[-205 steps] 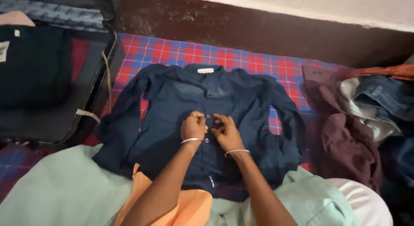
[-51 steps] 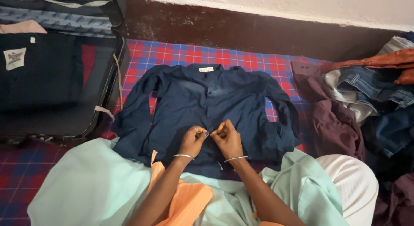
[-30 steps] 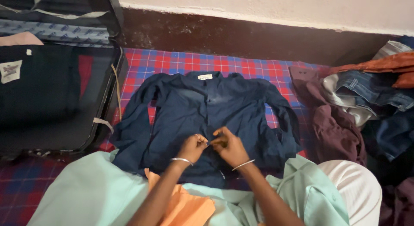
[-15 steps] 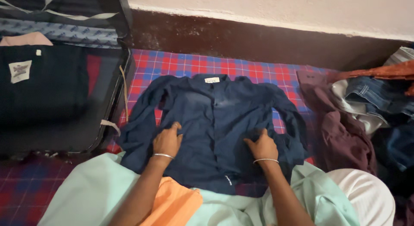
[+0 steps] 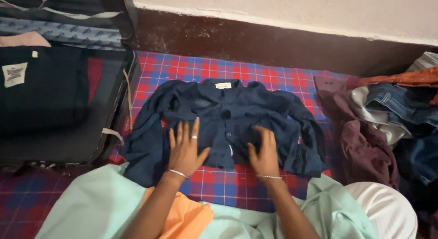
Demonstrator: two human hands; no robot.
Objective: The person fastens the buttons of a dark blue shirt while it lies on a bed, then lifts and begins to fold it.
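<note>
Head view looks down on a red and blue checked cloth (image 5: 219, 189) spread over the floor, running from the near edge up to a dark brown band of wall base (image 5: 273, 40), with a pale plastered wall (image 5: 296, 8) above it at the far side. On the middle of the cloth lies a navy blue shirt (image 5: 228, 113), collar at the far end, its lower part folded up so the body is short and wide; its sleeves spill out to the left and right. The left hand (image 5: 185, 147) rests flat on the shirt's left half, fingers spread, its grip wide and holding nothing. The right hand (image 5: 263, 152) presses flat on the right half, fingers a little blurred, its grip also wide with nothing held. Each wrist wears a thin silver bangle.

At the left an open black suitcase (image 5: 109, 129) sits on the cloth, a dark folded garment (image 5: 41, 93) with a pale patch inside it. At the right a heap of clothes (image 5: 388, 120) lies just beside the shirt's right sleeve: a maroon garment nearest, blue jeans and an orange-brown piece farther right. Along the near edge the person's own pale green and orange clothing (image 5: 91, 207) covers the lap and overlaps the cloth.
</note>
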